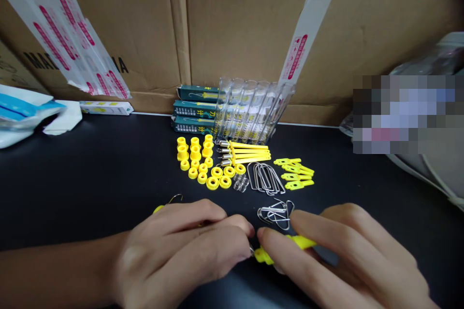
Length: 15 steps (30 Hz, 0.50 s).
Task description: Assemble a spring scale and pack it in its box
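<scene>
While held crosswise, the yellow piece (264, 256) points left.

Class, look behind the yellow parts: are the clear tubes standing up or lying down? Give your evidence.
Standing up: the clear tubes rise in front of the green boxes, rims at the top.

Brown cardboard (232, 24) fills the back, white-and-red tape (295, 55) slanting down it, and here's the black tabletop (108, 178), pale sheen (221, 294) up front!

Workshop-like spot, black tabletop (145, 169), sorted yellow collars (195, 153), metal hooks (272, 211); cardboard backdrop (235, 24)
</scene>
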Tool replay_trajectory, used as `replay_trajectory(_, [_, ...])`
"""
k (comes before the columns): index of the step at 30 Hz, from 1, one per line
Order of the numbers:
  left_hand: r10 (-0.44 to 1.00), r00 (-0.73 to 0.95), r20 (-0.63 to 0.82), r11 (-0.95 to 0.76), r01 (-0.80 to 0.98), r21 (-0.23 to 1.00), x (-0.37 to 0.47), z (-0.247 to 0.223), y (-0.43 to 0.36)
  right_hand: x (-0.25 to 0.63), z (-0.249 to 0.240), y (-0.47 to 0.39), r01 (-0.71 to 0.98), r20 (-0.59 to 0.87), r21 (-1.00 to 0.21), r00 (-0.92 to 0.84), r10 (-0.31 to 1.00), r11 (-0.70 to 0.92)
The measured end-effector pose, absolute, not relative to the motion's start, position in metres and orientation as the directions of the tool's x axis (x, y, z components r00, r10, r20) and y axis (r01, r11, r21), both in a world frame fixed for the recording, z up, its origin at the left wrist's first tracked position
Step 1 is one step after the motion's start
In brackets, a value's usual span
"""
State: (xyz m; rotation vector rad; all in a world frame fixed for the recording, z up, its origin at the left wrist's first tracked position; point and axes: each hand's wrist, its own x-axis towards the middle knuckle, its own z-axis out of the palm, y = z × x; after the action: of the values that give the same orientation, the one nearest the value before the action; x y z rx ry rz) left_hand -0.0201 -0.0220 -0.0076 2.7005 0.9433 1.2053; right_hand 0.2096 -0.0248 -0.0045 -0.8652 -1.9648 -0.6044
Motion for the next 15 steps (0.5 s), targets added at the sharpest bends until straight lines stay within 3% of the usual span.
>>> replay_trajectory(9, [0.475, 0.475, 0.74, -0.861, 0.424, 0.28, -0.017, -0.015, -0.022, 0.21, -0.005, -0.029, 0.762, 0.843, 0.112, -0.413, 0.344, 0.638])
replay_trajectory(15, [0.608, 0.376, 0.699, -0.76, 0.53, 0.377, -0.015, -0.021, -0.037, 0.209, -0.007, -0.03, 0.773, 0.845, 0.17, -0.434, 0.313, 0.612])
